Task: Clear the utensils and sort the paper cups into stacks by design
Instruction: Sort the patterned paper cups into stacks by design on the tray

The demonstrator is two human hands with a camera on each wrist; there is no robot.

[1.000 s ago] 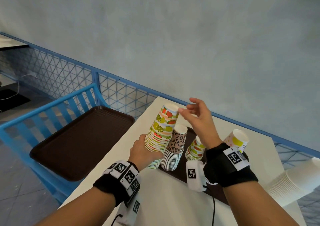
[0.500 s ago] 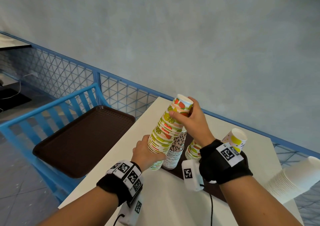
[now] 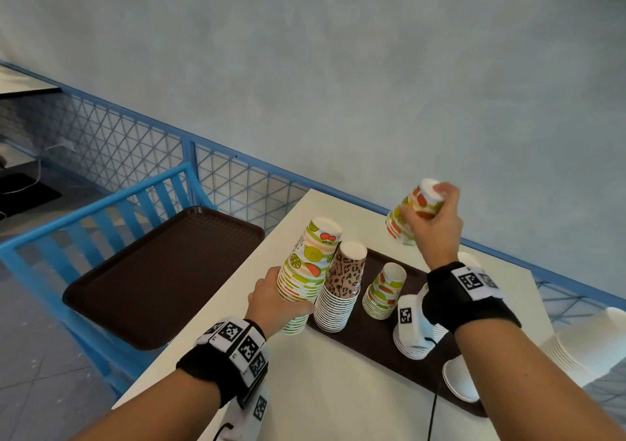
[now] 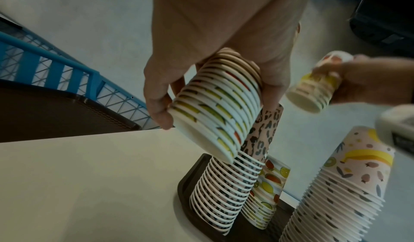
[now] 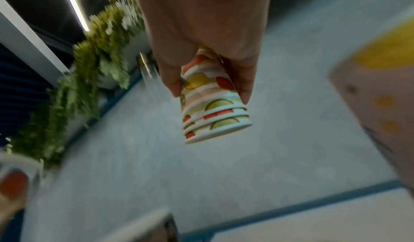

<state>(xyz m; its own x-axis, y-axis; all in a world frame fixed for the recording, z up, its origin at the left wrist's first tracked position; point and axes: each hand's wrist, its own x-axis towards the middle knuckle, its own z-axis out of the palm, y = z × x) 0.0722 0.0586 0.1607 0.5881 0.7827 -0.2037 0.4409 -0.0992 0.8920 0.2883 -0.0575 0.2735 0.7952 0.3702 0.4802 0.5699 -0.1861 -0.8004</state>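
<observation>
Gripping fruit cups [image 3: 411,215] between right fingers [image 5: 170,79], left hand [image 3: 274,300] holding fruit stack [image 3: 306,264]

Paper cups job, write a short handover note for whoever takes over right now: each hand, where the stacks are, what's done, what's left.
Left hand grips the tall fruit stack, tilted, at the tray's left end.
Right hand holds a few fruit cups in the air, apart from the stack.
On the tray: leopard stack, small fruit stack, banana stack.
White cups at the table's right edge.
Done: most designs are stacked.
Left: fruit cups sit in three lots; probably merge them. No utensils in view.
</observation>
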